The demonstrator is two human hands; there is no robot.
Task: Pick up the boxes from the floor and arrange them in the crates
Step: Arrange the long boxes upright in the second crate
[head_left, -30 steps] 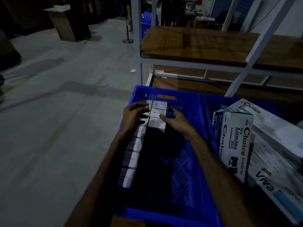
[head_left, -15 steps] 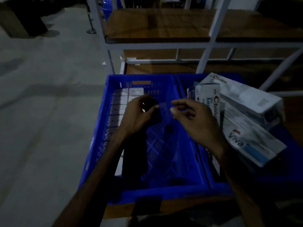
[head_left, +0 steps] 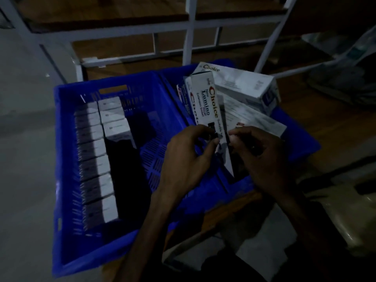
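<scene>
A: Looking down through the head camera, I see a large blue slatted plastic crate [head_left: 67, 159] filling the seven o'clock half of the picture. Small white-and-grey cardboard boxes [head_left: 97, 159] stand packed along its nine o'clock wall, one long row with a shorter second row [head_left: 115, 119] just beside it towards eleven o'clock.

B: And the hands?

A: Both sit near the centre, close together but apart. The left hand [head_left: 189, 159] has its fingers curled, thumb and forefinger pinched together at the tips. The right hand [head_left: 262, 157] is curled likewise, fingertips turned towards the left. In this dim light I cannot tell whether either grips something small or merely closes on itself.

B: Where do they hover?

A: Over the divide between the first crate and a second blue plastic crate [head_left: 301, 143] at three o'clock of it. Just behind the fingertips stands a tall white carton printed "Choice Lumino" in red and black [head_left: 205, 98], upright and slightly tilted inside that second crate. Whether a finger touches it, I cannot say.

B: Anything else in that crate?

A: A longer white "Choice" carton [head_left: 240, 84] lies across the top at one o'clock, and another flat pale carton [head_left: 256, 121] slants beneath it.

B: Beyond?

A: A white metal rack with brown wooden shelves [head_left: 189, 29] at twelve o'clock, and grey concrete floor [head_left: 24, 139] at nine.
</scene>
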